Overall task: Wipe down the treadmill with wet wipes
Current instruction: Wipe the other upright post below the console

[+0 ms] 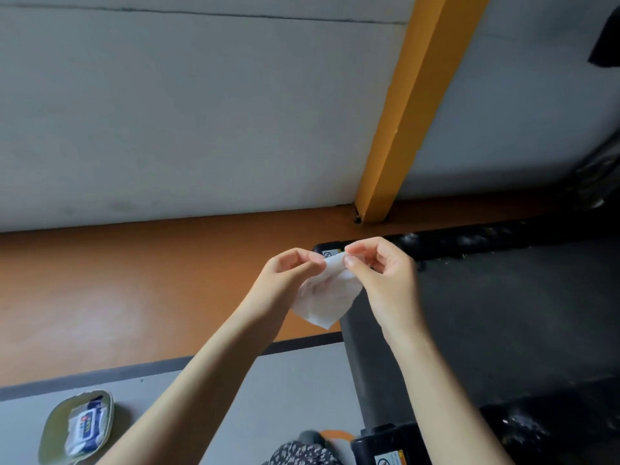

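Both hands pinch soft white wet wipe (323, 292) at top edge: left hand (291, 270), right hand (379, 268). Wipe hangs crumpled over black treadmill (503, 313) corner. Wipe pack (84, 427) in green oval tray, 8 o'clock.

A: Wipe status?
B: White wet wipe (327, 293), crumpled and half unfolded, held up in the air. Left hand (288, 270) and right hand (382, 273) pinch its top edge. Lower corner droops.
A: Treadmill?
B: Black treadmill (503, 313) on the right, lying low on the floor (134, 297). Dark belt, warning sticker (330, 253) on the far-left corner. The wipe hangs in front of that corner.
A: Pack?
B: White-and-blue wet wipes pack (84, 427), bottom left, lying in an olive-green pouch (53, 421). Well apart from the treadmill.
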